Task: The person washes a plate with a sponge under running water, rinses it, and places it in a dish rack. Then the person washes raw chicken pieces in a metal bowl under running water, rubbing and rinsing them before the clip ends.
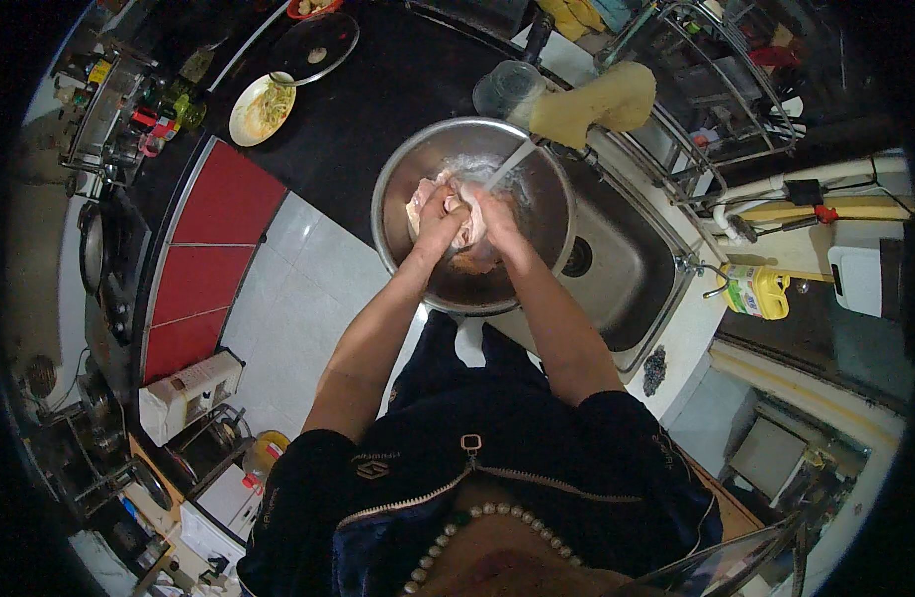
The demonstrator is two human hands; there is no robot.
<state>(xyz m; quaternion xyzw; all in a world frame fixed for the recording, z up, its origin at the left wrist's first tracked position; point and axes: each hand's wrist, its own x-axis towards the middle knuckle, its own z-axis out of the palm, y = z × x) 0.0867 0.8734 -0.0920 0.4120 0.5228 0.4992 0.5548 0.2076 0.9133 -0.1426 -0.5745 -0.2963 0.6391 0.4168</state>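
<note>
My left hand (444, 221) grips a piece of raw, pale pink meat (426, 195) inside a large stainless steel bowl (383, 186). On the same meat, at its right side, lies my right hand (492, 213), fingers pressed against it; whether it grips is hidden. A stream of water (511, 163) falls into the bowl just beyond my right hand, from beneath a yellow cloth-like cover (595, 108). More meat (474, 261) lies below the hands in the bowl. The bowl stands partly over a steel sink (621, 276).
On the black countertop (398, 67) at the upper left are an oval plate of food (249, 112) and a glass lid (331, 45). A clear container (511, 86) stands behind the bowl. Right of the sink are a yellow detergent jug (759, 291) and a steel scourer (654, 370).
</note>
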